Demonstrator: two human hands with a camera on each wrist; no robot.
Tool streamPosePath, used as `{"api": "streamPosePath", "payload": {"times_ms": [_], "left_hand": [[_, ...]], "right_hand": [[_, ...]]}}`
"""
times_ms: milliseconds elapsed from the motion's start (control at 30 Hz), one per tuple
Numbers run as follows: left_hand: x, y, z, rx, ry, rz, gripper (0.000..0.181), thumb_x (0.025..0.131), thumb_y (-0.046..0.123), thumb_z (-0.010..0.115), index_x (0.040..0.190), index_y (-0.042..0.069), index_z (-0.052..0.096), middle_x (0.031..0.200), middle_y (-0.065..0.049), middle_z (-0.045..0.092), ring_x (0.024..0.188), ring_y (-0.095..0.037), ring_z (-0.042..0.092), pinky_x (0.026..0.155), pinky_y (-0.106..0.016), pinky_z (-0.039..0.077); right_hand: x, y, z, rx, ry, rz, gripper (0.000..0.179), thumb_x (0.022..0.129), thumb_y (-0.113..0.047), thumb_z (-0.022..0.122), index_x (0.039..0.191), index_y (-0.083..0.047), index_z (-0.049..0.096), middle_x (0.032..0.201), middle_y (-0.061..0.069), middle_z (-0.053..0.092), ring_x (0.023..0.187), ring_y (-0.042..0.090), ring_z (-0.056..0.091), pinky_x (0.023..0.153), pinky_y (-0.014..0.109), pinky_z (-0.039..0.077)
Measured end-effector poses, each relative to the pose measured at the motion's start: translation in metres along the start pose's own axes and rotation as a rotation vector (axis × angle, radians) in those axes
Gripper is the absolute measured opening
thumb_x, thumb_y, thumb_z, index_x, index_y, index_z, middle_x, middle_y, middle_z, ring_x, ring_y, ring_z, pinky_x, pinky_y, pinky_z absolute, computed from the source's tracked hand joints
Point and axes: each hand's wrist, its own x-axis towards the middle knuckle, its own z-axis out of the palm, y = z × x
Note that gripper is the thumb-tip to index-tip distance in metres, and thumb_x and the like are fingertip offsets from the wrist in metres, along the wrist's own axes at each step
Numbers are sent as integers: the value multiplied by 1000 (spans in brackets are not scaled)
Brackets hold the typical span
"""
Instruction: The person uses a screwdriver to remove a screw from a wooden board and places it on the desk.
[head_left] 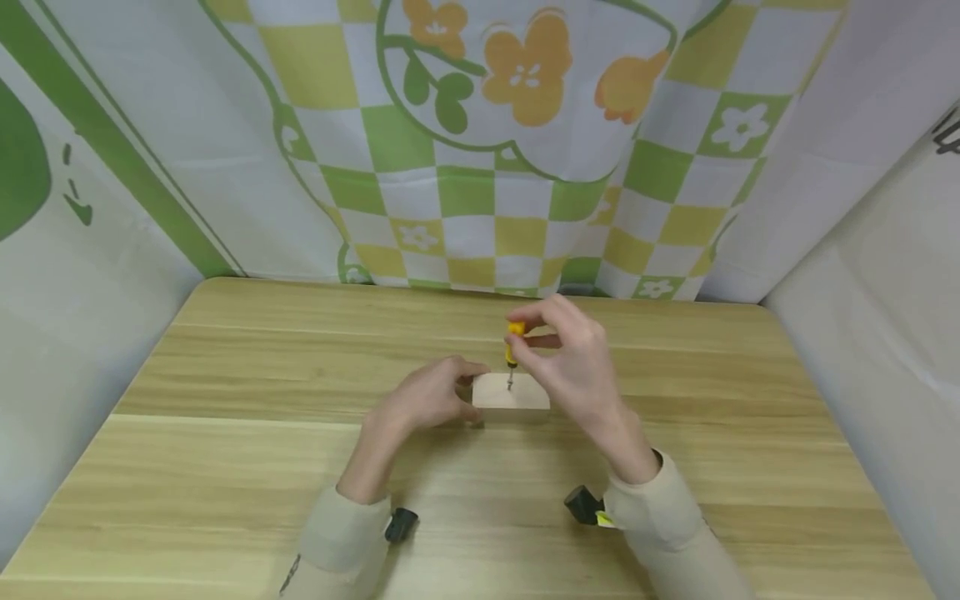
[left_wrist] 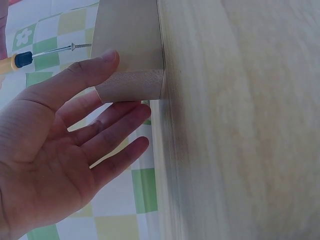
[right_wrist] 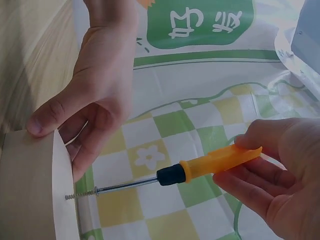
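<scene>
A pale wooden block point(head_left: 511, 392) sits on the table between both hands. My left hand point(head_left: 429, 393) grips its left end, thumb on the near face and fingers behind, as the left wrist view shows. A screw point(right_wrist: 81, 194) stands in the block's top face, part of its thread still showing. The tip of a screwdriver point(right_wrist: 215, 163) meets the screw's head, its shaft roughly in line with the screw. My right hand point(head_left: 576, 358) pinches the yellow handle near its end between thumb and fingers. In the head view the screwdriver stands nearly upright above the block.
The wooden table point(head_left: 247, 483) spreads around the block. A checked, flowered curtain point(head_left: 465, 200) hangs along its back edge. Dark wrist devices point(head_left: 402, 525) stick out by both sleeves, low in the head view.
</scene>
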Motion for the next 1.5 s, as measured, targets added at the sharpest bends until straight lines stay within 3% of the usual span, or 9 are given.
{"api": "streamPosePath", "payload": {"times_ms": [400, 633, 767, 900, 1133, 1500], "left_hand": [[3, 2, -1, -6, -2, 6, 64, 73, 17, 86, 133, 18, 64, 121, -5, 70, 115, -22, 63, 102, -44, 49], [4, 4, -1, 0, -6, 4, 63, 75, 18, 86, 134, 17, 63, 120, -4, 69, 114, -21, 62, 101, -45, 49], [5, 5, 0, 18, -6, 10, 63, 75, 18, 86, 134, 17, 64, 120, -4, 69, 114, -21, 63, 101, -44, 49], [5, 6, -1, 29, -7, 14, 65, 74, 18, 86, 135, 17, 63, 121, -5, 69, 114, -22, 63, 102, -44, 49], [4, 2, 2, 28, 1, 14, 67, 74, 20, 86, 136, 17, 62, 122, -4, 70, 115, -20, 63, 102, -42, 49], [1, 1, 2, 34, 10, -19, 69, 73, 20, 86, 137, 18, 61, 124, -8, 69, 116, -23, 62, 102, -44, 49]], "right_hand": [[0, -1, 0, 8, -40, 42, 24, 79, 14, 61, 99, 1, 68, 102, 11, 73, 96, 23, 71, 80, 25, 59], [1, -1, -1, 43, -40, 70, 20, 85, 6, 71, 103, -2, 71, 105, 9, 71, 101, 21, 68, 81, 29, 60], [2, -1, -3, 21, -3, 70, 20, 84, 4, 75, 103, -2, 74, 99, 9, 63, 93, 19, 66, 76, 25, 60], [2, -2, -5, -18, 5, 60, 22, 83, 4, 75, 104, -1, 73, 98, 10, 64, 89, 19, 68, 73, 24, 60], [2, -3, -5, -15, -26, 63, 23, 82, 13, 64, 100, 1, 69, 101, 12, 69, 94, 22, 68, 77, 23, 60], [1, -1, -2, 0, -68, 89, 26, 83, 15, 57, 103, 1, 66, 105, 12, 73, 98, 24, 72, 83, 25, 59]]}}
